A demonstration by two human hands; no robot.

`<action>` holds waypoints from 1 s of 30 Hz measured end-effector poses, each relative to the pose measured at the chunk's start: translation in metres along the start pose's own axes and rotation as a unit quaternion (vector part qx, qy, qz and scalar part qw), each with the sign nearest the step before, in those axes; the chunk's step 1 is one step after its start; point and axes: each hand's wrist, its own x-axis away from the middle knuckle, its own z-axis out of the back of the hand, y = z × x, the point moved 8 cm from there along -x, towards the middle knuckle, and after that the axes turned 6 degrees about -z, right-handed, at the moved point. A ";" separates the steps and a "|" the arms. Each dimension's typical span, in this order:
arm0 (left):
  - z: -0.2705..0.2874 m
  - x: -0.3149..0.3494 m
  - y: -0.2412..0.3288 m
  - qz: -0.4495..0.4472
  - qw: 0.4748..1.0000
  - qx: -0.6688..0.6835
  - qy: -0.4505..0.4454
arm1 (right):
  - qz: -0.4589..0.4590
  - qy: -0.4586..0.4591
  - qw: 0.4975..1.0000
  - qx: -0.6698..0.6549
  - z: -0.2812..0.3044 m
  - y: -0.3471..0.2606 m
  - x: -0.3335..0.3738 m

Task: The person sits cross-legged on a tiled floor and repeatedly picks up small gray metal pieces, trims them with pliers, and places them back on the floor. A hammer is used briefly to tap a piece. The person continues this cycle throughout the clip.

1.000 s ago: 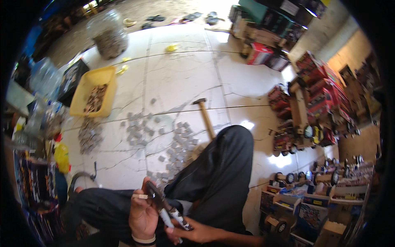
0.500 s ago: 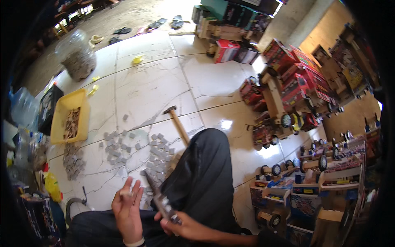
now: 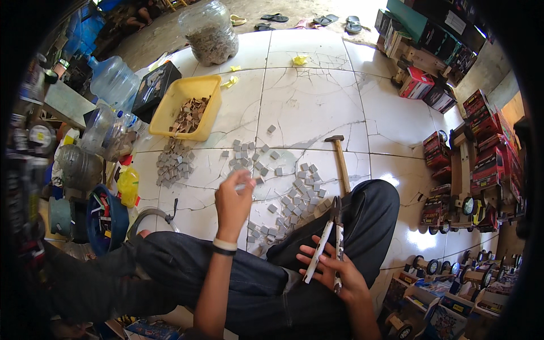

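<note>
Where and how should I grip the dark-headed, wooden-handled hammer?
Probably the middle of its slim, straight wooden handle, from above and right: that length is exposed, while small grey squares lie left and your dark trousered knee crowds the near end.

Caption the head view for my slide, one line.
Right hand holding white-handled pliers, left hand near small grey squares scattered on a cracked floor.

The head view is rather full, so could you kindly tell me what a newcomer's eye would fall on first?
Probably the bright yellow tub of small brown pieces, upper left, then the grey squares scattered over the cracked white floor. Red toy vehicles along the right side also stand out. Nearer, the right hand holds a plier-like tool with white handles, and the left hand is by the grey squares.
</note>
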 end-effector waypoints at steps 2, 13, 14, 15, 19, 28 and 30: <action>0.013 -0.012 -0.001 -0.047 0.995 -0.010 0.086 | 0.003 -0.006 1.000 -0.003 0.000 0.000 0.000; -0.103 0.044 -0.060 -0.135 0.931 -0.257 -0.219 | 0.001 -0.025 1.000 0.012 0.002 -0.001 -0.004; -0.104 0.044 -0.060 -0.132 0.930 -0.261 -0.221 | 0.000 -0.029 1.000 0.006 0.003 -0.001 -0.004; -0.101 0.043 -0.060 -0.127 0.929 -0.265 -0.227 | -0.003 -0.029 1.000 0.003 0.003 0.000 -0.005; -0.065 0.031 -0.035 -0.124 0.956 -0.172 -0.204 | 0.002 -0.021 1.000 0.012 0.004 0.000 -0.004; 0.018 0.055 0.064 -0.084 0.989 0.086 -0.082 | 0.079 0.041 0.957 0.276 -0.022 0.004 0.014; 0.028 0.063 0.078 -0.094 0.990 0.081 -0.071 | 0.095 0.047 0.921 0.376 -0.033 0.003 0.024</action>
